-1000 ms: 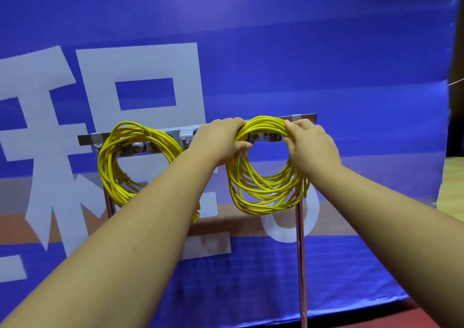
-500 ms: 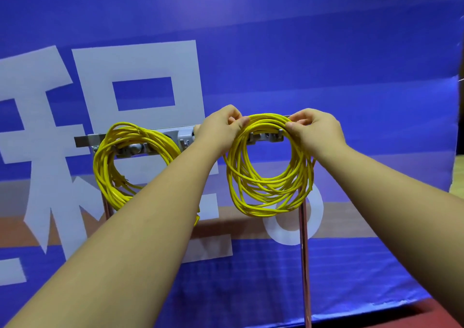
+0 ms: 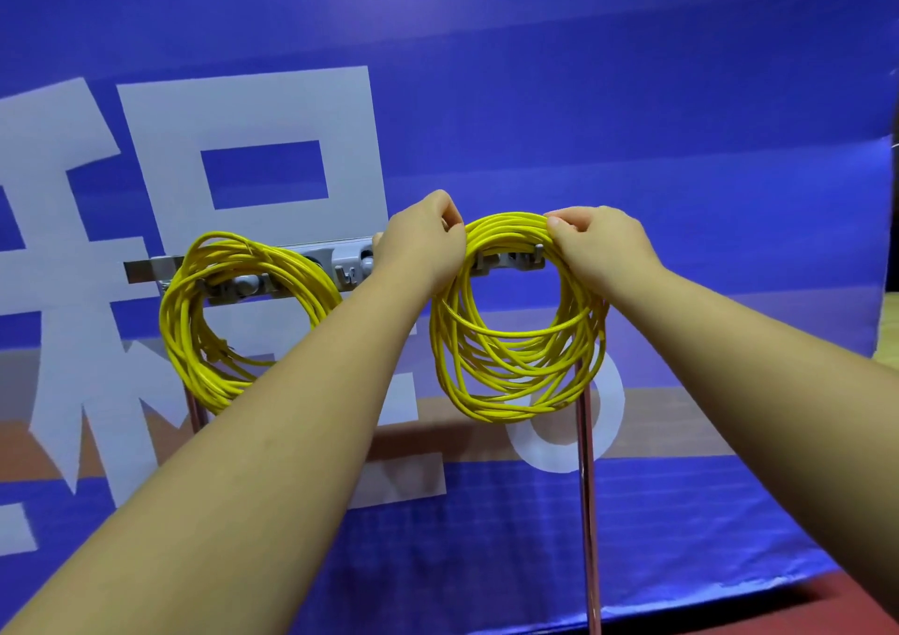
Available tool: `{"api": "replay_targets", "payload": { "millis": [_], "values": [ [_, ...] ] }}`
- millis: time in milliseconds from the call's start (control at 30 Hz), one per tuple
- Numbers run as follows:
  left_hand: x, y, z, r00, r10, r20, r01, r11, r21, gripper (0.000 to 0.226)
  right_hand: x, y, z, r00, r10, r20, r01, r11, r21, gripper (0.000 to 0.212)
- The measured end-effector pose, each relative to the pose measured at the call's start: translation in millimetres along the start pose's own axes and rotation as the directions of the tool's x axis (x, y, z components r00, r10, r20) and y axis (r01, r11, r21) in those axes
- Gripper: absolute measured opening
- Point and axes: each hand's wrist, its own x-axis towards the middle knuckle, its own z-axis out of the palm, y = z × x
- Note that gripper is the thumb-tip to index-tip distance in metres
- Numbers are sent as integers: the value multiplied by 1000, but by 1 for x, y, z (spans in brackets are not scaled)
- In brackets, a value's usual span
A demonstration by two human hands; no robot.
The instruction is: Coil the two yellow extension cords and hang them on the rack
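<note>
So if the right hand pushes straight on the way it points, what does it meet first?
The right hand grips the right coil; just beyond it, probably the rack bar, though depth is unclear.

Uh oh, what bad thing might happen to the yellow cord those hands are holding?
The right coil is loose, its loops sagging unevenly. If the left hand and right hand let go before every loop sits over a hook on the rack, some might slip off and unravel. The left coil hangs close by the left forearm, which could bump it.
</note>
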Motion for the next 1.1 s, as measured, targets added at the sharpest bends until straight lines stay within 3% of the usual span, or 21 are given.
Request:
{"api": "replay_targets", "payload": {
  "millis": [433, 800, 1100],
  "values": [
    [-24, -6, -9, 996, 88, 17, -86, 991, -107, 29, -13, 4, -2, 997, -78, 20, 79, 992, -103, 43],
    [-34, -13, -18, 989, 122, 77, -102, 969, -223, 29, -22, 4, -7, 997, -79, -4, 79, 995, -59, 40],
    [-35, -18, -17, 987, 124, 97, -100, 970, -221, 35, -21, 4, -2, 998, -61, -11, 61, 998, -24, 43]
  ]
}}
